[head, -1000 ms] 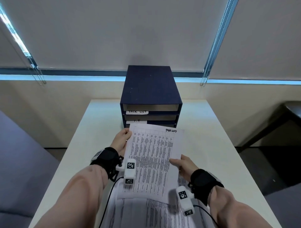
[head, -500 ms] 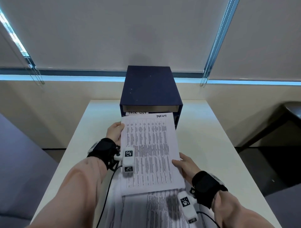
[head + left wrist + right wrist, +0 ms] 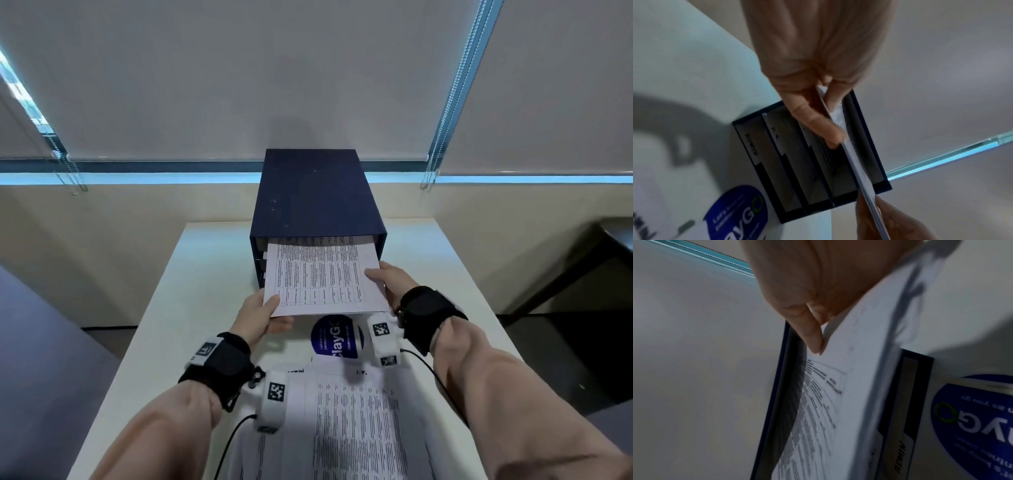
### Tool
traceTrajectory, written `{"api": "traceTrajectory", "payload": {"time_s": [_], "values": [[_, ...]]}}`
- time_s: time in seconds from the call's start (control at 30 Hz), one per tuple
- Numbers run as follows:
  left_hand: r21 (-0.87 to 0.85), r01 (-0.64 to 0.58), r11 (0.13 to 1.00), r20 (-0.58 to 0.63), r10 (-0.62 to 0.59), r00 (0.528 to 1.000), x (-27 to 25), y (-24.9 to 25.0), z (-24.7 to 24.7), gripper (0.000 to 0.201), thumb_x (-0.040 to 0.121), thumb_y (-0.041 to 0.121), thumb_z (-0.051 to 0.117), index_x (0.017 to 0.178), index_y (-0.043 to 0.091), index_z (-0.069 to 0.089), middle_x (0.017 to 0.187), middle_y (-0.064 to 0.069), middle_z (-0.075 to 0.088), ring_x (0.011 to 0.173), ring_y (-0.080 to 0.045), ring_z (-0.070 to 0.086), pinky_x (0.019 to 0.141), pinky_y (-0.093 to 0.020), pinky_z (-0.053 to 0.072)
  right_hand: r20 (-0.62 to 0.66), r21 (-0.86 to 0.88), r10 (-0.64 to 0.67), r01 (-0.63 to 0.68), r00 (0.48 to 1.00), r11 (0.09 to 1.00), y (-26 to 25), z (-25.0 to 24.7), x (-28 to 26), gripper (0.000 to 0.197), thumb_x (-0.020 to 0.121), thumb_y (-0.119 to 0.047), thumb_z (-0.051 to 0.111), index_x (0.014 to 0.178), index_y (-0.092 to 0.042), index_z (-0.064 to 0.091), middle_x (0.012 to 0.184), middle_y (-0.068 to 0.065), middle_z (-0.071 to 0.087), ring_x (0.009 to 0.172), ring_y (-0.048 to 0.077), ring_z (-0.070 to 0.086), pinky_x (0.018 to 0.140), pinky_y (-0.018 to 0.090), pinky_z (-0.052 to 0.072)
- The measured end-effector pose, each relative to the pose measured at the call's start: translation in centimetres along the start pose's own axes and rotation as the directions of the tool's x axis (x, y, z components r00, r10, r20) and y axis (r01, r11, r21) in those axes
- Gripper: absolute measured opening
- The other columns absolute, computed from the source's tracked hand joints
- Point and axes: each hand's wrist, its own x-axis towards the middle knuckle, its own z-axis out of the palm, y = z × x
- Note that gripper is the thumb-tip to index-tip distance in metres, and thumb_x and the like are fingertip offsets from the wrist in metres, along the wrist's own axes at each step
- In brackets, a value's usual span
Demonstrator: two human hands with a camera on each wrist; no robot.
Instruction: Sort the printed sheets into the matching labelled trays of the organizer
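Note:
A printed sheet (image 3: pixel 322 277) with a table of small text pokes halfway into the top tray of the dark blue organizer (image 3: pixel 315 195). My left hand (image 3: pixel 263 315) pinches its near left corner, thumb on top. My right hand (image 3: pixel 387 277) pinches its right edge. In the left wrist view the sheet (image 3: pixel 857 164) shows edge-on between thumb and fingers, beside trays labelled ADMIN (image 3: pixel 752 144) and H.R. (image 3: pixel 774 134). In the right wrist view the sheet (image 3: pixel 838 394) curves into the top slot of the organizer (image 3: pixel 772 402).
A pile of printed sheets (image 3: pixel 356 425) lies on the white table (image 3: pixel 171 308) near me. A round blue sticker (image 3: pixel 334 337) sits between the pile and the organizer. Window blinds hang behind, and dark furniture (image 3: pixel 609 246) stands at the right.
Both hands have pushed the sheet forward from above the pile into the organizer's top tray. The left hand slid back to the sheet's near corner, the right hand forward along its right edge.

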Motion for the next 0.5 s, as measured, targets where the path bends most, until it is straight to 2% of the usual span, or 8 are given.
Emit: {"api": "traceTrajectory", "payload": {"time_s": [0.03,0.1,0.2,0.27,0.3,0.37,0.43,0.5], "values": [[0.007,-0.022,1.000,-0.052,0.023,0.998,0.5,-0.4,0.2,0.025,0.101,0.012,0.041,0.123,0.010,0.052,0.106,-0.009,0.067,0.058,-0.013,0.066,0.055,-0.021,0.055,0.023,-0.061,0.019,-0.017,1.000,0.998,0.3,0.0,-0.5,0.028,0.095,-0.018,0.052,0.121,-0.007,0.051,0.121,0.012,0.060,0.106,0.031,0.061,0.075,0.035,0.052],[0.030,-0.047,0.998,-0.147,0.051,0.988,1.8,-1.2,0.4,0.026,0.100,0.012,0.042,0.122,0.005,0.055,0.101,-0.009,0.066,0.051,-0.007,0.057,0.051,-0.019,0.050,0.046,-0.130,0.090,-0.084,0.995,0.988,1.3,-0.4,-1.1,0.011,0.093,-0.023,0.056,0.097,-0.017,0.048,0.092,0.005,0.055,0.070,0.021,0.060,0.050,0.024,0.038],[0.020,-0.042,0.999,-0.231,0.046,0.972,3.6,-0.8,0.6,0.026,0.099,0.013,0.044,0.118,0.002,0.058,0.079,-0.003,0.059,0.042,-0.003,0.042,0.048,-0.019,0.039,0.040,-0.004,0.116,-0.116,0.992,0.993,2.3,-1.1,0.1,0.033,0.092,-0.008,0.058,0.069,-0.016,0.035,0.060,0.004,0.039,0.036,0.012,0.040,0.034,0.016,0.026],[-0.097,-0.042,0.994,-0.254,0.016,0.967,4.6,0.7,0.9,0.021,0.098,0.011,0.047,0.112,0.000,0.059,0.073,-0.003,0.053,0.044,-0.003,0.044,0.048,-0.019,0.042,0.004,0.205,0.129,-0.127,0.992,0.970,1.3,-0.8,1.2,0.025,0.092,-0.002,0.057,0.072,-0.012,0.044,0.055,0.005,0.053,0.036,0.010,0.049,0.032,0.016,0.039],[-0.206,-0.046,0.977,-0.241,-0.005,0.970,5.0,1.7,1.0,0.016,0.097,0.008,0.048,0.106,-0.001,0.059,0.073,-0.005,0.052,0.050,-0.004,0.049,0.050,-0.017,0.047,-0.023,0.324,0.133,-0.119,0.991,0.939,0.5,-0.4,1.8,0.019,0.093,0.000,0.055,0.077,-0.009,0.049,0.057,0.007,0.060,0.040,0.011,0.057,0.039,0.016,0.049],[-0.483,-0.054,0.874,-0.149,-0.021,0.989,5.7,3.6,1.1,0.011,0.096,0.001,0.047,0.101,-0.002,0.057,0.087,-0.011,0.059,0.079,-0.012,0.061,0.073,-0.017,0.055,-0.040,0.555,0.094,-0.056,0.995,0.830,-1.4,1.0,3.1,0.010,0.095,0.005,0.047,0.089,-0.002,0.051,0.075,0.016,0.064,0.061,0.020,0.068,0.065,0.023,0.060],[-0.618,-0.032,0.785,-0.060,-0.007,0.998,6.0,4.5,1.1,0.020,0.097,-0.001,0.043,0.116,-0.001,0.049,0.108,-0.015,0.061,0.108,-0.022,0.058,0.098,-0.031,0.047,-0.021,0.654,0.003,0.011,1.000,0.756,-2.7,2.3,4.1,0.021,0.097,0.011,0.035,0.089,-0.004,0.048,0.083,0.017,0.055,0.076,0.024,0.060,0.101,0.040,0.049],[-0.539,-0.010,0.842,0.003,0.014,1.000,5.4,3.9,1.1,0.025,0.099,0.003,0.041,0.124,0.002,0.048,0.116,-0.013,0.061,0.114,-0.023,0.057,0.102,-0.036,0.044,-0.006,0.625,-0.057,0.048,0.998,0.779,-3.3,3.4,4.3,0.029,0.097,0.012,0.031,0.079,-0.007,0.045,0.080,0.012,0.048,0.079,0.021,0.054,0.110,0.049,0.037]]}}
